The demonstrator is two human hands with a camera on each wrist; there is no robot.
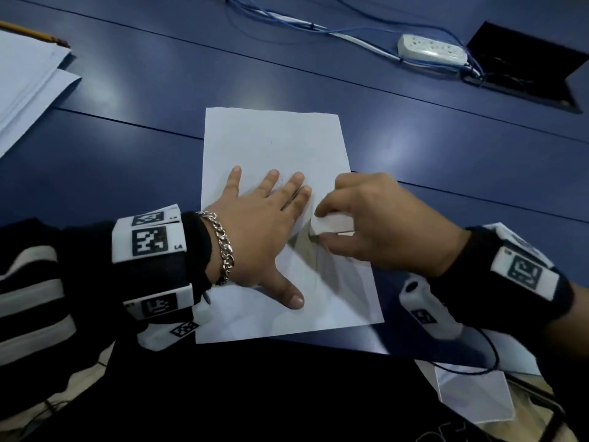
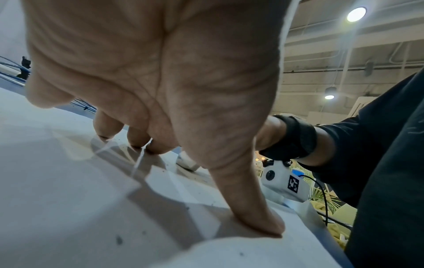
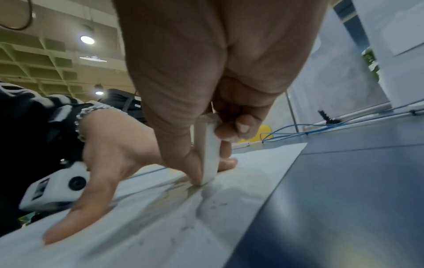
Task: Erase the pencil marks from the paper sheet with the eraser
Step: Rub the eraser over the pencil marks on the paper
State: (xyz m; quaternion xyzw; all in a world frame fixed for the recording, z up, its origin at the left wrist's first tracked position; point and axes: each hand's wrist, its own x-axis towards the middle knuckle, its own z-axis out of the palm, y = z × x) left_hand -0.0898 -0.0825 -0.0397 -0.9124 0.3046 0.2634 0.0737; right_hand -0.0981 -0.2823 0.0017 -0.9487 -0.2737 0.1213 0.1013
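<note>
A white paper sheet [image 1: 271, 141] lies on the blue table, with faint pencil specks near its middle. My left hand [image 1: 264, 218] lies flat on the sheet, fingers spread and straight, pressing it down; the same hand [image 2: 160, 90] fills the left wrist view. My right hand [image 1: 376, 224] pinches a white block eraser [image 1: 331, 225] between thumb and fingers, just right of the left hand's fingertips. In the right wrist view the eraser [image 3: 207, 150] stands on edge with its lower end touching the paper [image 3: 241, 195]. Dark eraser crumbs dot the sheet around it.
A stack of white paper [image 1: 22, 74] with a yellow pencil [image 1: 32, 33] lies at the far left. A white power strip [image 1: 432, 51] with blue cables and a black open case [image 1: 526, 68] sit at the back right. Another sheet [image 1: 471, 393] hangs off the near edge.
</note>
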